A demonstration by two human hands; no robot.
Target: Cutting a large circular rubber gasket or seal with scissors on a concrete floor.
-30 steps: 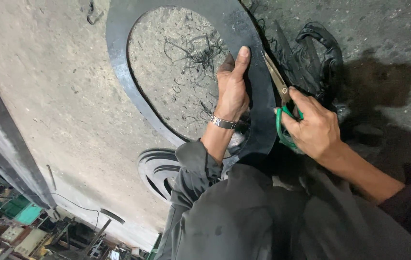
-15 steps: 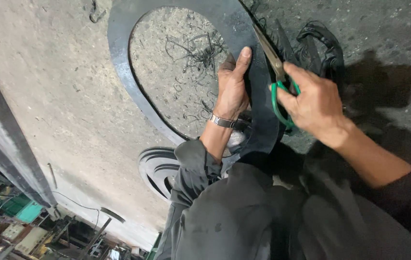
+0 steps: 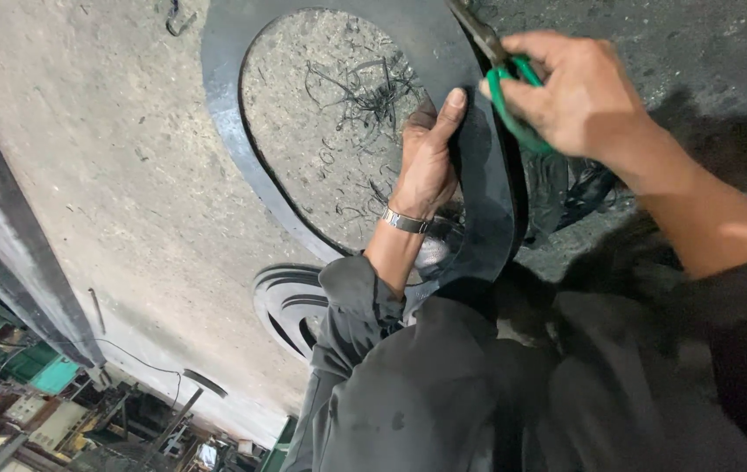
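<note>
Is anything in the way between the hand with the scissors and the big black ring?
Nothing visible. The right hand holds the green-handled scissors right at the outer edge of the black rubber ring, while the left hand grips its inner edge.

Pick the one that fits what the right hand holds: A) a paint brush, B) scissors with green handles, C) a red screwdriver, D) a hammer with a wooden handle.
B: the right hand grips green-handled scissors at the outer edge of the large black rubber ring, which the left hand steadies.
</note>
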